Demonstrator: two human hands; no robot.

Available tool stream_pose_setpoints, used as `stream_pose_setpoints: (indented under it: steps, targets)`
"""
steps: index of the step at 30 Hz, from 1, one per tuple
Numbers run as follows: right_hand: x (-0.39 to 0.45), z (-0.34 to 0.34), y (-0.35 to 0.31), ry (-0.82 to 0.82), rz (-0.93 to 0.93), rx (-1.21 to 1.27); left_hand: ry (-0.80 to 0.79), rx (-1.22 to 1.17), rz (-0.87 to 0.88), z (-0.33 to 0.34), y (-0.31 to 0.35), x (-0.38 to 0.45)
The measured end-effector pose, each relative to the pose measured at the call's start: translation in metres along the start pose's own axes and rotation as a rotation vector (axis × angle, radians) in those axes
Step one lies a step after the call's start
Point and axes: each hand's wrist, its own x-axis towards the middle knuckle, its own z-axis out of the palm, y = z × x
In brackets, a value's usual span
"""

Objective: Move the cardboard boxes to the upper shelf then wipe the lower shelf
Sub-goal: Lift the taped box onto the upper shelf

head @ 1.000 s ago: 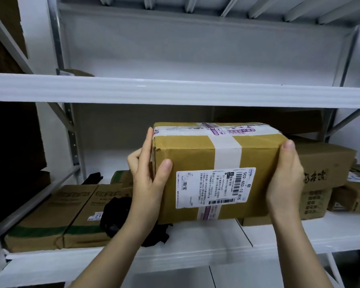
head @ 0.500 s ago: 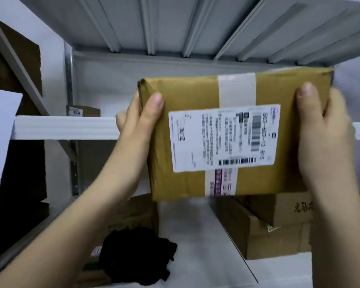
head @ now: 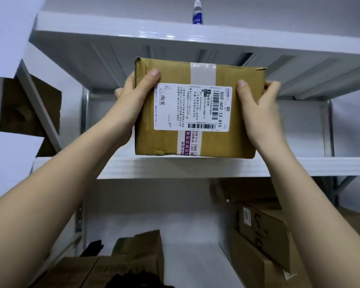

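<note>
Since half a second ago we've raised the cardboard box [head: 197,109] higher; its bottom edge now meets the front lip of the upper shelf [head: 310,165]. Our left hand [head: 131,104] clamps its left side, thumb on the front face; our right hand [head: 258,113] clamps the right side likewise. Box is brown, creased at the corners, wrapped with a band of pale tape. White shipping label faces us, turned sideways: "502-602-12 815", barcodes, Taobao logo in Chinese. Purple strip below the label carries Chinese text, too small to read fully. On the lower shelf [head: 187,235]: more brown cartons [head: 264,242] at right, flattened-looking ones [head: 133,260] at left. Topmost shelf holds a small white bottle [head: 197,11].
</note>
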Motion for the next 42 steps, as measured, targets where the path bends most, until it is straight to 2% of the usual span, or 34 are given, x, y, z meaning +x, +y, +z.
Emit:
stream_pose_setpoints:
  steps: [5, 8, 10, 16, 23, 30, 36, 40, 42]
  targets:
    - [0.02, 0.033, 0.006, -0.053, -0.004, 0.053, 0.016, 0.128, 0.003, -0.015, -0.008, 0.022]
    - [0.031, 0.051, 0.007, -0.066, -0.062, 0.094, 0.024, 0.202, 0.022, -0.026, -0.016, 0.032]
    - [0.04, 0.06, 0.005, -0.073, -0.12, 0.078, 0.03, 0.206, -0.034, -0.033, -0.026, 0.037]
    - [0.058, 0.095, -0.018, -0.061, -0.373, -0.134, 0.087, 0.16, -0.194, -0.042, -0.067, 0.038]
    - [0.081, 0.15, -0.043, -0.17, -0.608, -0.326, 0.058, 0.231, -0.328, -0.054, -0.094, 0.048]
    - [0.09, 0.21, -0.049, -0.336, -0.72, -0.525, -0.016, 0.359, -0.518, -0.067, -0.12, 0.054]
    - [0.09, 0.248, -0.041, -0.456, -0.751, -0.556, -0.023, 0.41, -0.656, -0.074, -0.135, 0.061]
    - [0.092, 0.249, -0.032, -0.599, -0.786, -0.45, -0.05, 0.517, -0.641, -0.079, -0.141, 0.067]
    - [0.092, 0.245, -0.025, -0.563, -0.749, -0.325, -0.049, 0.519, -0.655, -0.081, -0.145, 0.068]
